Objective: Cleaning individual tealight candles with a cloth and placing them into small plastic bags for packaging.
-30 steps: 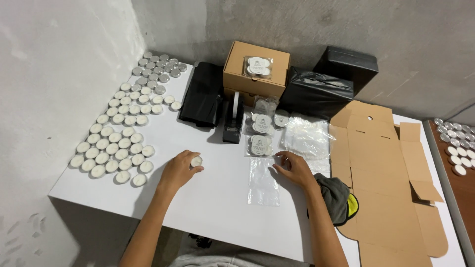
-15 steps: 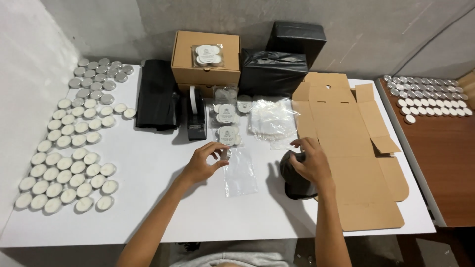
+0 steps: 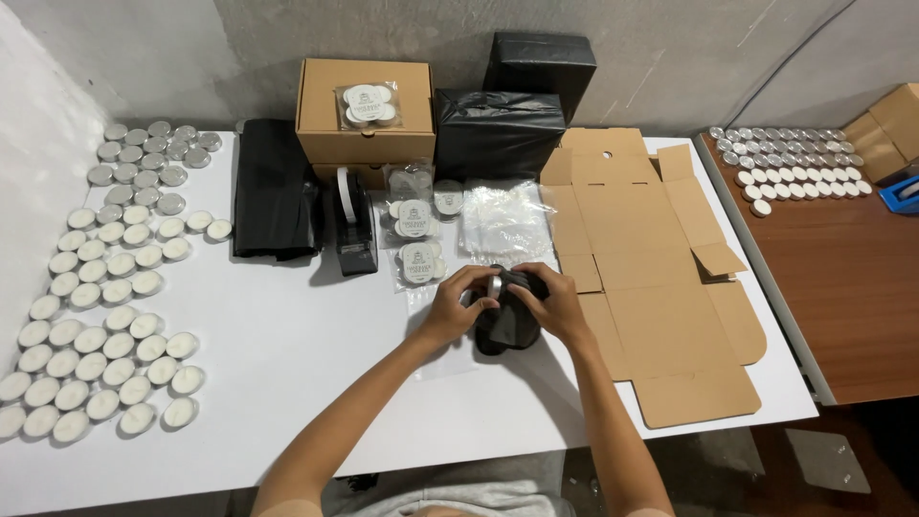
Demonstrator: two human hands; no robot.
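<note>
Holding a small black pouch (image 3: 507, 324) between them, the left hand (image 3: 458, 304) and the right hand (image 3: 553, 304) both grip it just in front of the tape dispenser's side of the worktop (image 3: 287, 383); the left hand's fingers curl round a small silver candle (image 3: 495, 285) at the pouch's mouth, and whether that candle is going in or coming out cannot be told; the right hand is clenched on the pouch's far edge, steadying it.

Taking the tape dispenser (image 3: 354, 225) as the landmark: to its right lie a few sealed clear packets of candles (image 3: 414, 218), which I judge to be finished work; beyond those sits a heap of empty clear bags (image 3: 503, 218), not yet filled; further right lies a flat unfolded cardboard box (image 3: 637, 268), not yet made up. Behind the dispenser stands a closed brown box (image 3: 364, 110) with one more packet on its lid, and black wrapped bundles (image 3: 498, 129) beside that. To the dispenser's left lies a stack of black bags (image 3: 273, 196), and well beyond, many rows of loose white candles (image 3: 100, 316) wait.

Judging by the few packets against the many loose candles, the packing looks early; most remains.
</note>
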